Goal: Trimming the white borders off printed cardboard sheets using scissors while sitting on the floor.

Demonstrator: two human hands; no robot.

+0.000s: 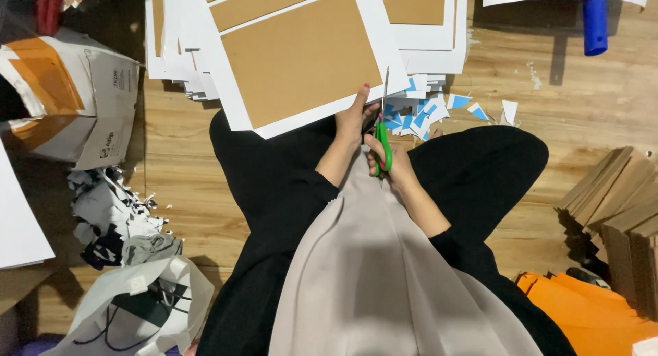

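**Two hands on one sheet, the cut only begun**

Two of your right fingers were curled through the green handles of the scissors, so your right hand was closed around them, blades pointing up and away from you. Your left hand pinched the near edge of the brown-and-white sheet, thumb on top and the other fingers hidden beneath it, just beside the blades.

The sheet sat tilted over your lap, its lower right edge meeting the scissor blades; whether the blades had bitten into the white border I could not tell, as they were thin and seen edge-on.

By my judgement you were partway through a long job. Small blue-and-white offcuts lay heaped on the wooden floor right behind the scissors, which suggested many trims finished. A stack of similar sheets remained spread beyond your knees, so plenty looked left.

Farther out, a pile of brown card pieces stood at your right, orange sheets near it, and a torn box, crumpled scraps and a white bag at your left.
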